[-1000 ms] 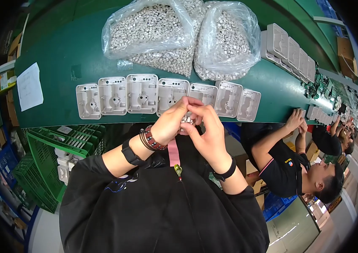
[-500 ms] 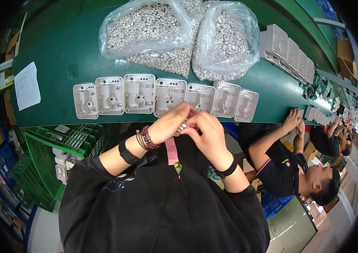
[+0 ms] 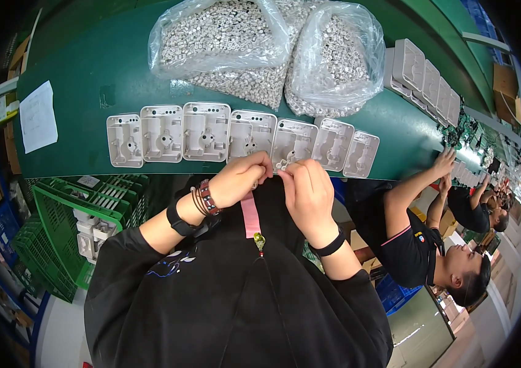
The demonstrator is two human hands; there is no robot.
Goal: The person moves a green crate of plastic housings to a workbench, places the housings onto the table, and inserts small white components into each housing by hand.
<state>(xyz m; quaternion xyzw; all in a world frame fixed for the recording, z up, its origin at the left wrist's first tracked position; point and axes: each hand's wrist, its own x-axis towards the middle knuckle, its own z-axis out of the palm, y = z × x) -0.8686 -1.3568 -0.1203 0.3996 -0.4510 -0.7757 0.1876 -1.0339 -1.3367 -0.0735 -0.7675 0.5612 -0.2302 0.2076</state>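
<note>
1. Main thing first: there's a small pale part [image 3: 282, 165] up at the right fingertips, by the near edge of the surface [image 3: 82, 135]. It's tiny, so I can't make out its shape.
2. The right hand [image 3: 309, 193] looks to be pinching that part between thumb and index finger.
3. The left hand [image 3: 236, 182] is curled closed just beside it. Can't tell whether anything's inside, the fingers hide it.
4. What changed: half a second ago the hands were together, with pale pieces showing between them. Now there's a gap. My read is one piece has been singled out, so the sorting-in-the-fingers bit looks done for that piece.
5. Both hands overlap the near side of the row of grey housings [image 3: 252, 132] along the near edge. Right fingertips are in front of the fifth housing [image 3: 300, 138] from the left; can't tell if they touch it.
6. Further back, toward the far edge, two clear bags of small pale parts, a left bag [image 3: 223, 37] and a right bag [image 3: 334, 61], sit side by side.
7. Off to the right, a co-worker's hand [image 3: 444, 162] has shifted further in over the surface.
</note>
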